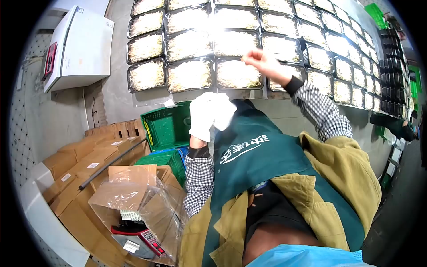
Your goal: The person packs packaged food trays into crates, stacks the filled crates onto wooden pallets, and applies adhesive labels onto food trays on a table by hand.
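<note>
My left hand (201,120), in a white glove, is in front of my apron near the table's front edge. Its fingers seem closed around a crumpled white cloth-like bundle (223,112), though glove and bundle blend together. My bare right hand (265,64) is raised over the front row of trays, its fingers curled together; whatever they may pinch is too small to make out. Below it lies a black tray of pale sprout-like strands (238,74). Another such tray (190,75) sits just beyond my left hand.
Rows of filled trays cover the grey table (118,66). To the left stand a green crate (167,127), cardboard boxes (84,155) and a plastic-wrapped red-and-black keypad device (147,238). A white appliance (84,49) is farther back. Stacked black trays (393,75) rise at the right.
</note>
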{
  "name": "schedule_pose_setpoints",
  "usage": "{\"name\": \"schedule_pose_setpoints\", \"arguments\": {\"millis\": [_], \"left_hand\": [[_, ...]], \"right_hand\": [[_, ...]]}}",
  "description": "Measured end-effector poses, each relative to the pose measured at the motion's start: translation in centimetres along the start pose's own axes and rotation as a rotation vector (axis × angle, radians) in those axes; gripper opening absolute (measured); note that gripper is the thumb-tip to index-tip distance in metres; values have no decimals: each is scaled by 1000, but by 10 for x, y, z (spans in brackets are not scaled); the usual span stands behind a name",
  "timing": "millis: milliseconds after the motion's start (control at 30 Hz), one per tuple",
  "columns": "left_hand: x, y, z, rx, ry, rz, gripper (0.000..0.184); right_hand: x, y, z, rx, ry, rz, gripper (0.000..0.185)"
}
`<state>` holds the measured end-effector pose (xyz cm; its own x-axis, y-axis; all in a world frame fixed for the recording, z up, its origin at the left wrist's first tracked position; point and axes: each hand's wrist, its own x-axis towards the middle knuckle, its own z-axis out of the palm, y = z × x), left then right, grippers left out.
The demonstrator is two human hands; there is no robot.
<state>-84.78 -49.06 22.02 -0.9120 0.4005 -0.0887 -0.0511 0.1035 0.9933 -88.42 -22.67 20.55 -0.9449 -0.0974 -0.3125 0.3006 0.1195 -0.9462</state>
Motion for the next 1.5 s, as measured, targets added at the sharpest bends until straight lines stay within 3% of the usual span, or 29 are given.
{"name": "schedule_pose_setpoints", "arguments": {"millis": [33, 67, 100, 167, 233, 267, 300, 333, 367, 433, 500, 533, 567, 633, 733, 767, 833, 867, 900, 967, 1067, 1133, 1233, 1300, 1333, 1433, 1500], "left_hand": [[-2, 0, 2, -107, 93, -50, 13], [-1, -1, 5, -210, 193, -96, 14], [4, -1, 6, -313, 295, -137, 14], [11, 3, 4, 12, 303, -79, 17], [25, 3, 6, 332, 285, -111, 17], [29, -5, 4, 577, 168, -32, 18], [27, -19, 4, 274, 121, -75, 18], [25, -36, 5, -30, 75, -114, 18], [28, -34, 4, -72, 30, -171, 19], [35, -29, 1, -148, -56, -289, 21], [44, -13, 7, -205, -32, -388, 22], [51, -8, 14, -64, 50, -257, 23], [54, -17, 13, 28, 30, -174, 27], [61, 7, 13, -94, 14, -293, 32], [65, -17, 8, 266, 100, -132, 37], [65, -23, 11, 228, 136, -143, 37], [78, -13, 21, 267, 199, -124, 37], [83, -14, 25, 345, 226, -105, 37], [87, -15, 27, 471, 236, -71, 36], [95, -19, 31, 556, 255, -30, 28], [105, -35, 33, 381, 231, -18, 17], [106, -38, 27, 199, 140, -58, 15], [116, -5, 22, -87, 19, -244, 13], [128, 4, 26, -183, 77, -184, 20], [132, 11, 27, -227, 116, -202, 22], [143, 29, 26, -302, 180, -261, 27], [152, 33, 27, -298, 178, -325, 26]], "right_hand": [[10, -12, -6, -41, 20, 27, 21], [13, -24, -9, -194, -123, 86, 26], [17, -26, 5, -101, -255, 62, 27], [6, -36, 39, -280, -459, -82, 27], [0, -46, 49, -408, -398, -47, 21], [9, -40, 41, -327, -409, -69, 19], [21, -29, 28, -245, -422, -88, 17], [34, -12, 17, -285, -298, -202, 20], [46, -15, 0, -382, -218, -116, 23], [80, 1, -31, -669, 50, -289, 25], [108, 24, -36, -798, 127, -249, 28], [119, 34, -30, -858, 112, -126, 28], [120, 48, -23, -1118, 220, -470, 28], [120, 52, -18, -1236, 257, -547, 26], [116, 50, -23, -1226, 365, -481, 28], [115, 51, -30, -1214, 353, -410, 29], [102, 41, -35, -925, 273, -225, 28], [97, 31, -34, -646, 154, -174, 25], [86, 4, -27, -340, -116, -27, 25], [57, -30, -14, -22, -364, 36, 23], [78, -16, -31, -15, -350, -124, 19], [117, -14, -59, -125, -143, -105, 17], [189, 12, -98, -757, 222, -330, 34], [216, 21, -97, -921, 239, -368, 34], [219, 29, -92, -1154, 314, -490, 33], [218, 32, -89, -1249, 447, -590, 31], [209, 30, -96, -1264, 537, -506, 29]]}}
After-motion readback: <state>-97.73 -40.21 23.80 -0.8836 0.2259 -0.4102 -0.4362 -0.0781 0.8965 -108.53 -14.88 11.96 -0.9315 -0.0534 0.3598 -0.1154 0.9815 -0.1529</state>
